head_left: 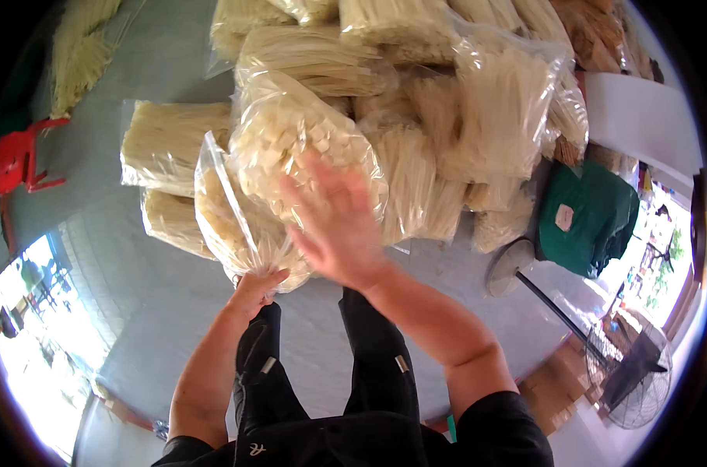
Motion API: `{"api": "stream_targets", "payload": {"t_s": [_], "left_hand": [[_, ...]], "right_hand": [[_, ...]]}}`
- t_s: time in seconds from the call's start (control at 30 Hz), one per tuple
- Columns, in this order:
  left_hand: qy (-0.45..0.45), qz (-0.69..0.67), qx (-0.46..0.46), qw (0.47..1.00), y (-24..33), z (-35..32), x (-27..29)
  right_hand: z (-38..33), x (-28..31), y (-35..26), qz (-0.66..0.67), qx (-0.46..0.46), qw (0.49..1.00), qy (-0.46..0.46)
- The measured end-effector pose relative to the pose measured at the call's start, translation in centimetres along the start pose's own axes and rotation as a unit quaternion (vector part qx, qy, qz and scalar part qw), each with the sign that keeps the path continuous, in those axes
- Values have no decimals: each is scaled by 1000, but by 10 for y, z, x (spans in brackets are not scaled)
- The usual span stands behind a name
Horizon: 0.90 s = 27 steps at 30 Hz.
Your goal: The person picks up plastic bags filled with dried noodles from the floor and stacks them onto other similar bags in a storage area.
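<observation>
My left hand [258, 291] is closed around the gathered end of a clear plastic bag [227, 204] with pale yellowish contents. Just beyond it bulges clear plastic full of pale, blocky ends [279, 144]; whether this belongs to the same bag I cannot tell. Over its near side is my right hand [342, 226], smeared by motion, its fingers spread and nothing seen in them. Whether that palm touches the plastic is unclear. Behind both hands lies a pile of clear bags [497, 113] packed with long, pale, noodle-like strips.
More bagged strips [178, 136] lie left of the pile. A red plastic chair [17, 159] stands at the far left. To the right are a green sack [587, 216], a standing fan [629, 370] with a round base, and cardboard boxes [554, 385]. The floor [163, 300] is smooth and grey.
</observation>
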<state>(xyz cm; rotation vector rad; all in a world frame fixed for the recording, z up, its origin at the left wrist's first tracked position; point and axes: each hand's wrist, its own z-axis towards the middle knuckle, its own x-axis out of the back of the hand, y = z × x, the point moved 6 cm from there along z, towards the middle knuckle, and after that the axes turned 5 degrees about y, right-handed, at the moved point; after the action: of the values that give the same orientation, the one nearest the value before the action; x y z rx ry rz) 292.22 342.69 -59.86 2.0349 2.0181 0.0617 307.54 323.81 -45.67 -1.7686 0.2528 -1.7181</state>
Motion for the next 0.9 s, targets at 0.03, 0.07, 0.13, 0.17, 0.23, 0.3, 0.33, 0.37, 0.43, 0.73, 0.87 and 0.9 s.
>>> {"api": "stream_targets", "payload": {"t_s": [0.03, 0.07, 0.13, 0.17, 0.23, 0.3, 0.33, 0.37, 0.43, 0.73, 0.87, 0.9], "left_hand": [[-9, 22, -10, 1000, 0, -2, -2], [6, 16, -2, 1000, -2, -4, -1], [32, 2, 12, 999, -1, -6, -5], [19, -3, 10, 1000, 3, -6, -8], [-5, -11, 7, 1000, 7, -9, -8], [-3, -72, 24, 997, -4, -7, -2], [2, -104, 31, 994, -7, -7, 3], [8, -104, 25, 994, -7, -9, 5], [18, -112, 21, 993, -6, -14, 13], [27, -124, 2, 992, -26, -21, 51], [10, -138, 10, 990, -32, -18, 51], [9, -135, 10, 991, -31, -17, 49]], "right_hand": [[5, 15, 3, -63, -6, 996, 57], [8, 8, 9, -55, -29, 997, 45], [10, -12, 22, -46, -75, 996, 20], [12, -22, 20, -72, -91, 993, 18], [20, -35, 21, -109, -103, 988, 34], [18, -45, 26, -160, -137, 978, 4], [6, -46, 34, -147, -139, 979, 22], [-11, -45, 49, -136, -143, 980, 39], [-47, -31, 86, -91, -113, 985, 92], [-95, 52, 173, -62, -293, 910, 288], [22, 20, 159, -72, -156, 965, 198], [40, -2, 173, -97, -160, 970, 156]]}}
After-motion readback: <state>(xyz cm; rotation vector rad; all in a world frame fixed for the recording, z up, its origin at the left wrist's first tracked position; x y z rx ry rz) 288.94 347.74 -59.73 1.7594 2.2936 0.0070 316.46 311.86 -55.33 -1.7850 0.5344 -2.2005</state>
